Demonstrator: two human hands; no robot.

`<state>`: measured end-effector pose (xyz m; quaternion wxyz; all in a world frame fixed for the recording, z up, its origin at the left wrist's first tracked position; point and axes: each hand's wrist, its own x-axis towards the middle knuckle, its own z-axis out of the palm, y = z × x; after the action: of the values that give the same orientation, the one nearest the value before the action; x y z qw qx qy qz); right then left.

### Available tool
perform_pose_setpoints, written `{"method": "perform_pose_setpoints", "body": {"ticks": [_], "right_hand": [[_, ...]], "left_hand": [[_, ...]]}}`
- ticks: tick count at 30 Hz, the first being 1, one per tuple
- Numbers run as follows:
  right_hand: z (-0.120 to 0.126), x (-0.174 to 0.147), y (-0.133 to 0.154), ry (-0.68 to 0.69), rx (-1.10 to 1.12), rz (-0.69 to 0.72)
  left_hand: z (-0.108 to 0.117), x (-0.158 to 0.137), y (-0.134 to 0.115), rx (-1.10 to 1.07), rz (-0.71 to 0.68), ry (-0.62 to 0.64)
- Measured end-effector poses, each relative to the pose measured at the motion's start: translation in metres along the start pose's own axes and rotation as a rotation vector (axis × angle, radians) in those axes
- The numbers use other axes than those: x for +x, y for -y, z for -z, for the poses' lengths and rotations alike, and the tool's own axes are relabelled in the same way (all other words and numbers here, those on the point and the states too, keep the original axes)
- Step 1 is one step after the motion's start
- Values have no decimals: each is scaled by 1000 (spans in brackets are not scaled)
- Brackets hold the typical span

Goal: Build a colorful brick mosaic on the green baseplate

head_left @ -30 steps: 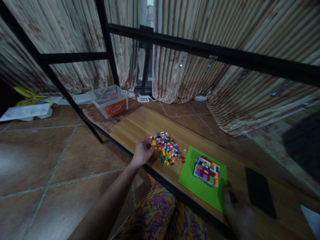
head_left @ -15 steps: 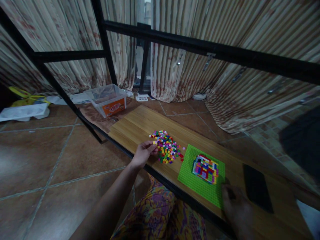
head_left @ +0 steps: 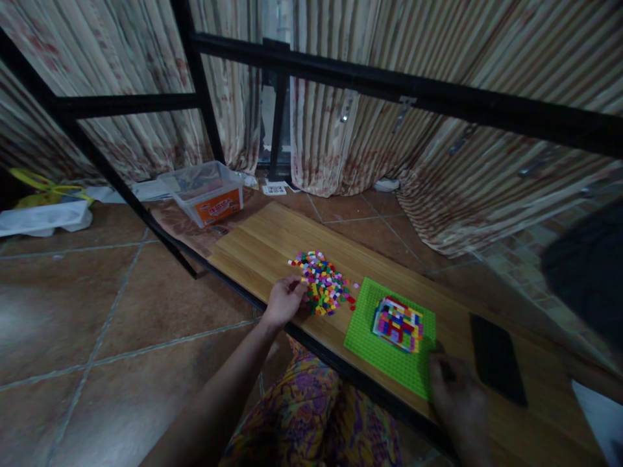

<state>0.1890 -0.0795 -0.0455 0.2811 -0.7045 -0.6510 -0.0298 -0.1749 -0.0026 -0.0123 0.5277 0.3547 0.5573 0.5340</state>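
Observation:
My left hand [head_left: 285, 299] is at the near left edge of a heap of small colourful toy bricks [head_left: 325, 285], fingers bent together. A yellow brick shows by its fingertips; whether it is pinched I cannot tell. Right of the heap lies a green studded baseplate [head_left: 360, 334]. On it stands a low block of multicoloured bricks [head_left: 398, 324] with a whitish rim on its left. My right hand [head_left: 457, 395] rests by the baseplate's right edge with fingers curled. Shadow hides what it holds, if anything.
The bricks and baseplate lie on a long wooden board [head_left: 263, 233] with a dark front edge. A black flat slab [head_left: 497, 358] lies to the right. A clear plastic box [head_left: 204, 194] with an orange label stands behind left. A black metal bar [head_left: 370, 76] crosses ahead.
My left hand has shifted slightly right, its fingers closer in against the heap. My right hand stays by the baseplate. The whole view has moved a little.

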Motion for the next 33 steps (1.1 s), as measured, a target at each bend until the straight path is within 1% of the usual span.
{"method": "perform_pose_setpoints", "body": {"ticks": [3, 7, 10, 13, 16, 20, 24, 28, 33], "right_hand": [[1, 1, 3, 9, 14, -25], [4, 2, 7, 12, 17, -36], [5, 2, 8, 9, 28, -42], [4, 1, 7, -1, 25, -24], [2, 2, 4, -8, 18, -9], [1, 2, 3, 8, 10, -35], [2, 1, 4, 6, 13, -48], [3, 1, 4, 2, 8, -30], [2, 0, 1, 15, 25, -21]], "left_hand": [[-1, 1, 1, 75, -45, 4], [-1, 0, 5, 291, -178, 3], [-2, -1, 8, 342, -209, -27], [-2, -1, 9, 276, -192, -29], [-3, -1, 9, 147, -158, -49], [-3, -2, 6, 32, -136, -81], [-1, -3, 3, -56, -144, -69], [1, -4, 1, -103, -147, -34], [3, -2, 2, -120, -138, -29]]}}
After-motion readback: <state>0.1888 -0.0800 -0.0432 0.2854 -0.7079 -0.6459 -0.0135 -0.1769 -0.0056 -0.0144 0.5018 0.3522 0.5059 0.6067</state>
